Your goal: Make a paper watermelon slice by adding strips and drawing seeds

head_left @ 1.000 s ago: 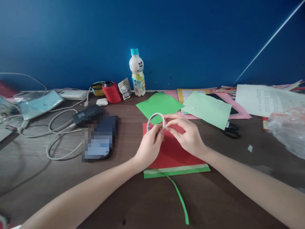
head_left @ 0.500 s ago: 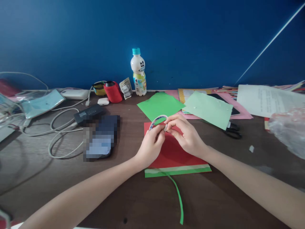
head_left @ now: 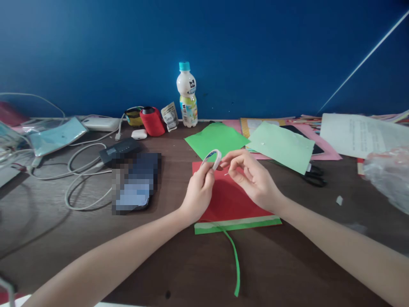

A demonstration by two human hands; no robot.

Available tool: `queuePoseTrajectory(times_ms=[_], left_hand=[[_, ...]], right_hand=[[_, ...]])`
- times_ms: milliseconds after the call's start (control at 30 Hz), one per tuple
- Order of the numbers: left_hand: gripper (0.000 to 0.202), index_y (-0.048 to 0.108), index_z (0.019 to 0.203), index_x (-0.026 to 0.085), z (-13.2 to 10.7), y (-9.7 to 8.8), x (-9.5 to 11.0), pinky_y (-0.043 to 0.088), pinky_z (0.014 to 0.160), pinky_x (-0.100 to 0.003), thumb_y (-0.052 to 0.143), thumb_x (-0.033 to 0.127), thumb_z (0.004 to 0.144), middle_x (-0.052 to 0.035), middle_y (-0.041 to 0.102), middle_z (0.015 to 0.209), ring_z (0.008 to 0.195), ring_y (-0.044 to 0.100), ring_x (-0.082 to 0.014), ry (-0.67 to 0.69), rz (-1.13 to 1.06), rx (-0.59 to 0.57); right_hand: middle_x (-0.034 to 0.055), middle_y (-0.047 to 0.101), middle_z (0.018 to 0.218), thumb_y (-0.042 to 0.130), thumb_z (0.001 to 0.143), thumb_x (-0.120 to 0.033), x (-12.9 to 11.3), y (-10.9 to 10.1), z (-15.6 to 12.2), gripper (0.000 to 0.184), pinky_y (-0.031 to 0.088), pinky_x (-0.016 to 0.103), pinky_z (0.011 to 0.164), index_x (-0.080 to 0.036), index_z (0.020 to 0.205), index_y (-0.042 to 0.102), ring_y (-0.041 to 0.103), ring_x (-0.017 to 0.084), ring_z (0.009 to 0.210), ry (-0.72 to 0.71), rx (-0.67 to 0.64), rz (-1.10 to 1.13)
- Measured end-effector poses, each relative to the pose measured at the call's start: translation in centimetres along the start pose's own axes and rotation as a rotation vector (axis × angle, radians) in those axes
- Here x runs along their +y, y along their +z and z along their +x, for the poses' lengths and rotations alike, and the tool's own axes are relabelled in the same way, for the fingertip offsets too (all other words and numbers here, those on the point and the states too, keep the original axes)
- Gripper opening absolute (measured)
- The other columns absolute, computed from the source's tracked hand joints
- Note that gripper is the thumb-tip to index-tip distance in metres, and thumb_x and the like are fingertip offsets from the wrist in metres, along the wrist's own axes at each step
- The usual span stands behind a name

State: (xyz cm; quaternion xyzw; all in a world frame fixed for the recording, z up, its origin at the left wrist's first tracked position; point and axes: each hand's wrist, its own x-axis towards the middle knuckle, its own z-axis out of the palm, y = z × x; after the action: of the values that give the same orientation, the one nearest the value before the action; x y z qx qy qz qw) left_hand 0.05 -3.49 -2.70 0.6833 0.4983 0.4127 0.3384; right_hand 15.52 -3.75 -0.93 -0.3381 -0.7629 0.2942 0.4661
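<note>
My left hand (head_left: pixel 198 189) is closed round a roll of white tape (head_left: pixel 216 161), held up on edge over the red paper (head_left: pixel 223 196). Just right of the roll is my right hand (head_left: pixel 251 177), its fingers curled and thumb and forefinger brought together. A tiny white scrap (head_left: pixel 226 174) shows at the thumb tip. Along the red paper's near edge run a pale strip and a green strip (head_left: pixel 255 225). From beneath that edge a narrow green paper strip (head_left: pixel 237 264) curves towards me over the dark table.
Behind the hands lie a bright green sheet (head_left: pixel 217 138) and a pale green sheet (head_left: pixel 281 145). A bottle (head_left: pixel 188 98) stands by the blue wall. To the left are a phone (head_left: pixel 137 183), a black device (head_left: pixel 119 151) and cables. A crumpled plastic bag (head_left: pixel 390 179) sits right.
My hands have moved slightly apart, with the right drawing away from the tape roll. The roll has turned in my left hand and shows more of its white outer face.
</note>
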Motion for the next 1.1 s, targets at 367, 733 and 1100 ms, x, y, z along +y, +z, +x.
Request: queuePoseTrajectory(times_ms=[367, 733, 1100], left_hand=[[0.022, 0.048, 0.087, 0.021, 0.5, -0.1, -0.4, 0.033, 0.053, -0.02, 0.026, 0.023, 0.088, 0.004, 0.033, 0.059, 0.054, 0.035, -0.0095, 0.002, -0.081, 0.183], [0.015, 0.057, 0.069, 0.017, 3.5, -3.8, -0.3, 0.037, 0.062, -0.032, 0.044, 0.024, 0.074, -0.0087, 0.059, 0.074, 0.074, 0.053, -0.0238, 0.145, 1.045, -0.143], [0.022, 0.063, 0.089, 0.021, 3.2, -3.1, 0.9, 0.044, 0.068, -0.024, 0.049, 0.032, 0.076, -0.0013, 0.067, 0.084, 0.076, 0.06, -0.0155, -0.057, 0.194, -0.628]], right_hand=[[-0.0033, 0.048, 0.063, 0.051, 0.074, -0.016, -2.6, 1.7, -1.3, 0.018, 0.024, 0.022, 0.045, -0.021, 0.077, 0.034, 0.043, 0.01, 0.051, 0.108, -0.742, -0.347], [0.0002, 0.058, 0.082, 0.05, 0.072, -0.012, 0.0, -4.0, 1.7, 0.017, 0.042, 0.023, 0.055, -0.022, 0.079, 0.038, 0.055, 0.013, 0.069, 0.401, -0.714, -0.087], [0.0006, 0.058, 0.08, 0.052, 0.071, -0.014, 2.3, -4.8, 1.5, 0.016, 0.041, 0.023, 0.052, -0.023, 0.08, 0.041, 0.055, 0.014, 0.068, 0.348, -0.618, -0.151]])
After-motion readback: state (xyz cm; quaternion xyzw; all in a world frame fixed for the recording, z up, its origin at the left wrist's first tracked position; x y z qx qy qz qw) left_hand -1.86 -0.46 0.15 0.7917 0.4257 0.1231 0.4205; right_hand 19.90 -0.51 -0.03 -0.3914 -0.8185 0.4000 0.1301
